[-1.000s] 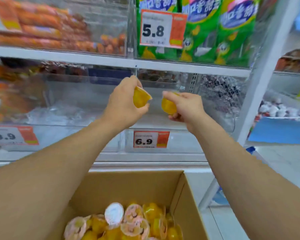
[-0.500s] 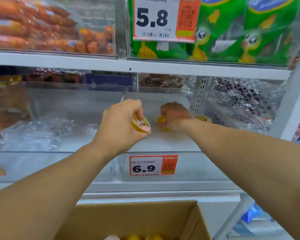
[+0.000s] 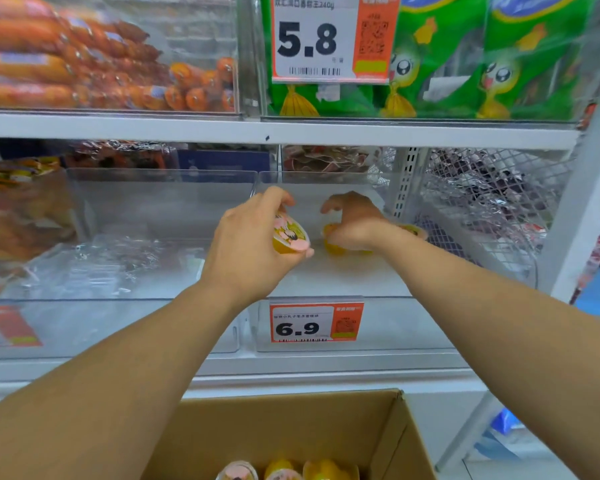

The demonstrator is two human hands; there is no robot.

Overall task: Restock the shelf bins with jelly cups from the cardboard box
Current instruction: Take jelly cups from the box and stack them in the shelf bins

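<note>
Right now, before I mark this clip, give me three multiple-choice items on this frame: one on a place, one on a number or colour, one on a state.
1. Where is the right hand?
A. Inside the clear bin tagged 6.9
B. In the cardboard box
C. On the upper shelf among the green bags

2. What price does the tag on the upper bin show?
A. 9.9
B. 5.8
C. 3.5

3. What is the left hand doing?
A. Resting flat on the shelf
B. Hanging idle, holding nothing
C. Holding a jelly cup in its grip

Answers:
1 A: the right hand reaches over that bin's front wall, down by yellow cups on its floor.
2 B: the big black digits read 5.8.
3 C: the fingers curl round a yellow cup with a pink lid.
</note>
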